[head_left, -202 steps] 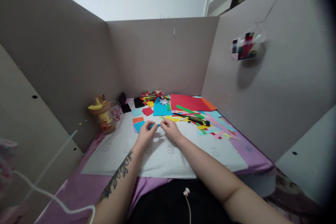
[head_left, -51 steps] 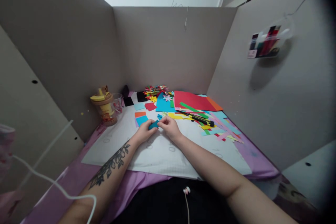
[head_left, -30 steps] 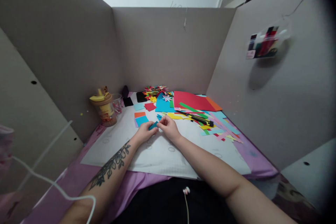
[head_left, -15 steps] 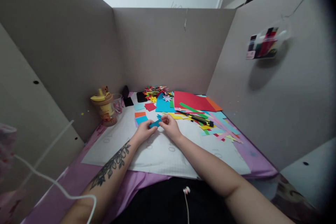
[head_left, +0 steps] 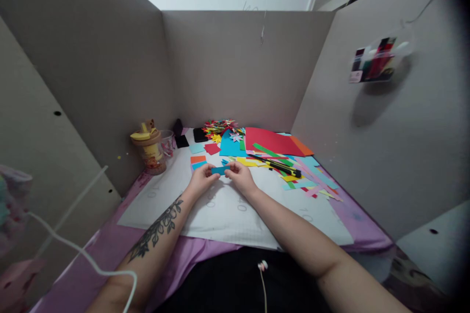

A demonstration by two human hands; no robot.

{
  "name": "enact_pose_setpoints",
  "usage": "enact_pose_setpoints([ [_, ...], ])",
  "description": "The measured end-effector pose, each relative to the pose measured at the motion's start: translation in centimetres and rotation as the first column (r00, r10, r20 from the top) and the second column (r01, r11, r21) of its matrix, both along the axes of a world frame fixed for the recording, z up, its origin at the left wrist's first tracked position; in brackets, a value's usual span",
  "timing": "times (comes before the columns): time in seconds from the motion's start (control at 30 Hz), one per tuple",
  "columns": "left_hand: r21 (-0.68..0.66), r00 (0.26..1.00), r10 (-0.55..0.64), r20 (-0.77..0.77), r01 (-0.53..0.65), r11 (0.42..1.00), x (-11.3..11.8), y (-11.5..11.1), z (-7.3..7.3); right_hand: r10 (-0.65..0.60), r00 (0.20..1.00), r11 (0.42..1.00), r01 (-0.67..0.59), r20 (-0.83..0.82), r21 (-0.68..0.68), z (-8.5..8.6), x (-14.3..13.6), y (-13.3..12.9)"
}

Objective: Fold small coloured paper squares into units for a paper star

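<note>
Teal paper, folded into a narrow flat strip, is held level just above the white mat, pinched at one end by the left hand and at the other by the right hand. Both hands are closed to a fingertip pinch, with the other fingers curled loosely beneath.

Several mishaps can be judged possible. If the two ends are pulled apart too hard, the thin strip could be torn at a crease; if the pinch is loosened, the fold could spring open or the strip could be dropped among the scraps. A crease pressed off-line would be hard to undo in paper this light.

A utility knife with a yellow and black body lies near the right hand on loose coloured offcuts, and could be brushed by a careless reach. A lidded cup stands well to the left by the wall and could be knocked by an elbow.

Flat red sheets and small paper squares are matt and crisp-edged; spiky folded stars are heaped at the back. Whether the knife blade is extended cannot be told.
</note>
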State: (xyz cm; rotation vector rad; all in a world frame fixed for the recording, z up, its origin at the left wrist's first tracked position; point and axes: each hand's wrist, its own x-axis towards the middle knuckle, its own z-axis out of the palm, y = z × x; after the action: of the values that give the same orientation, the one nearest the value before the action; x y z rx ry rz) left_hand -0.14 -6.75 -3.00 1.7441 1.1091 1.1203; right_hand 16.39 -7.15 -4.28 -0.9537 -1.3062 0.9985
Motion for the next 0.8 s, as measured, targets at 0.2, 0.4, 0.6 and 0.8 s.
enact_pose_setpoints([
  [0.2, -0.034, 1.0, 0.016, 0.002, -0.016, 0.999, 0.03, -0.11, 0.05, 0.0, 1.0, 1.0, 0.0, -0.003, 0.0, -0.22, 0.0, 0.12],
  [0.4, -0.058, 1.0, 0.016, 0.011, -0.016, 0.998, 0.09, -0.11, 0.0, 0.0, 1.0, 1.0, 0.0, 0.002, -0.014, 0.03, 0.02, -0.03],
  [0.6, -0.058, 0.999, 0.03, -0.021, -0.031, 0.998, 0.12, -0.35, 0.26, -0.006, 1.0, 1.0, 0.006, -0.005, -0.023, 0.36, -0.12, -0.24],
  [0.8, -0.01, 0.995, 0.054, -0.082, -0.055, 0.998, 0.01, -0.18, 0.11, 0.008, 1.0, 1.0, -0.008, 0.0, -0.013, -0.21, -0.06, 0.05],
])
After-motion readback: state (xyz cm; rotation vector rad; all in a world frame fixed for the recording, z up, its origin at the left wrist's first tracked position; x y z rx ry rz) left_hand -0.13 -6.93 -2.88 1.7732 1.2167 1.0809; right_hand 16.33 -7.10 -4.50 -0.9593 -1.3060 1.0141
